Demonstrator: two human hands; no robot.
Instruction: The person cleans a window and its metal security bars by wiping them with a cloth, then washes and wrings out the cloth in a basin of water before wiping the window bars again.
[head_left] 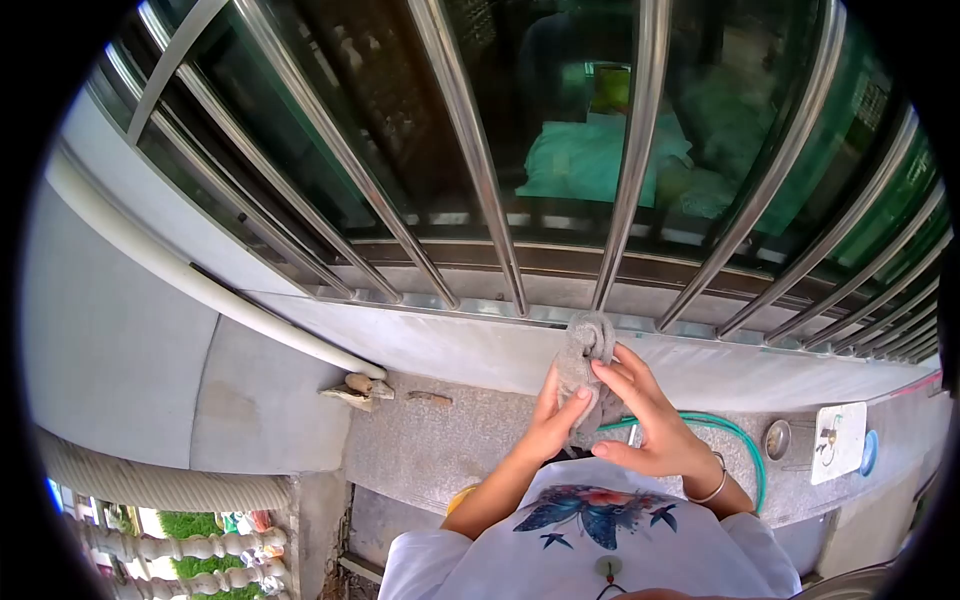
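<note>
Near the rail (485, 306)'s outer edge, the left hand (550, 424) pinches the cloth (577, 372). The right hand (650, 420)'s fingertips touch it, thumb apart; whether they grip, I cannot tell. Steady left pressure should control its folds.

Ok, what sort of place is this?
Likely an outdoor walkway or terrace beside a building: shiny round metal bars over dark glass windows, a green hose on the speckled grey floor, and a pale knobbly balustrade with greenery beyond.
</note>
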